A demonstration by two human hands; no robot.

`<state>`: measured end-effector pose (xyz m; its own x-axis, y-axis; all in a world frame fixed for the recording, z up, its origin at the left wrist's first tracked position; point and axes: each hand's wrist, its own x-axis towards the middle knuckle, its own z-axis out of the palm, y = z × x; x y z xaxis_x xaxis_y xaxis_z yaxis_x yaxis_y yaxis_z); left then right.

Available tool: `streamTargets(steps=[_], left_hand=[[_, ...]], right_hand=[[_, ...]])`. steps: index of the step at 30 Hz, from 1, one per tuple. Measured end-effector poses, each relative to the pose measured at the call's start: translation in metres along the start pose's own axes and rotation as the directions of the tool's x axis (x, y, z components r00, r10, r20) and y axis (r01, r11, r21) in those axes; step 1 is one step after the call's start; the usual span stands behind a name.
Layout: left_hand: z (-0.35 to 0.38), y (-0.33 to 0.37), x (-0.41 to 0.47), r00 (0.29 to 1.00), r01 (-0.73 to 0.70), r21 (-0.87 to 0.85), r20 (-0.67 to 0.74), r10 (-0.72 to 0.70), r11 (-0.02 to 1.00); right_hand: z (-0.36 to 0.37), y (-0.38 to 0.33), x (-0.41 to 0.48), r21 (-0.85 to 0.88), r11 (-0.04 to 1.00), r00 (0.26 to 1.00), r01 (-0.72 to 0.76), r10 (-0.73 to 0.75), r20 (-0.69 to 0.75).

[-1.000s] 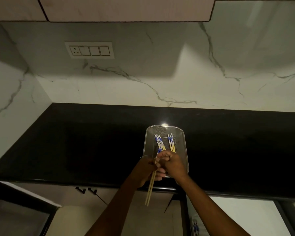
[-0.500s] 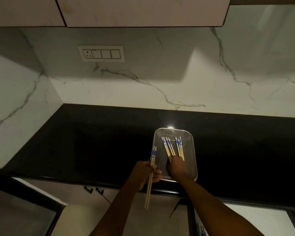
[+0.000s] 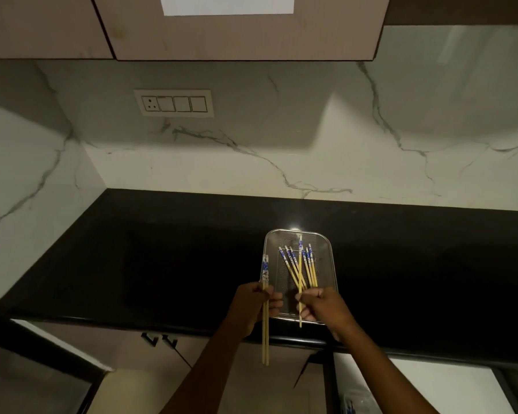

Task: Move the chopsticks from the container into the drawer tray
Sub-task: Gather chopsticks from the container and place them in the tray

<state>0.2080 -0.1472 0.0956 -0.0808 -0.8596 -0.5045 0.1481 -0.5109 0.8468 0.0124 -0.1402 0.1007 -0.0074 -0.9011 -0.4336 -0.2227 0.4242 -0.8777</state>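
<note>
Black table holds our container (image 3: 329,252); our left hand (image 3: 253,306) grips a pair (image 3: 265,309), our right hand (image 3: 320,304) pinches one chopstick (image 3: 300,282), long axis pointing away.

Both forearms are bare to the frame's edge, with seemingly no rings on the left hand (image 3: 253,306) or right hand (image 3: 322,306).
</note>
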Motion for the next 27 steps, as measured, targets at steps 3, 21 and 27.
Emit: streamTargets(steps=[3, 21, 27], left_hand=[[0.017, 0.0, -0.002, 0.998, 0.0, -0.083, 0.055, 0.004, 0.997], [0.091, -0.045, -0.032, 0.979, 0.034, -0.031, 0.202, -0.027, 0.999], [0.104, -0.055, -0.037, 0.953, -0.022, 0.058, 0.304, 0.003, 0.998]], right_hand=[[-0.003, 0.007, -0.032, 0.074, 0.997, 0.994, 0.011, -0.019, 0.106], [-0.036, 0.053, -0.101, -0.104, 0.995, 0.991, -0.011, 0.024, 0.129], [-0.043, 0.073, -0.119, -0.038, 0.995, 0.987, -0.087, 0.091, 0.135]])
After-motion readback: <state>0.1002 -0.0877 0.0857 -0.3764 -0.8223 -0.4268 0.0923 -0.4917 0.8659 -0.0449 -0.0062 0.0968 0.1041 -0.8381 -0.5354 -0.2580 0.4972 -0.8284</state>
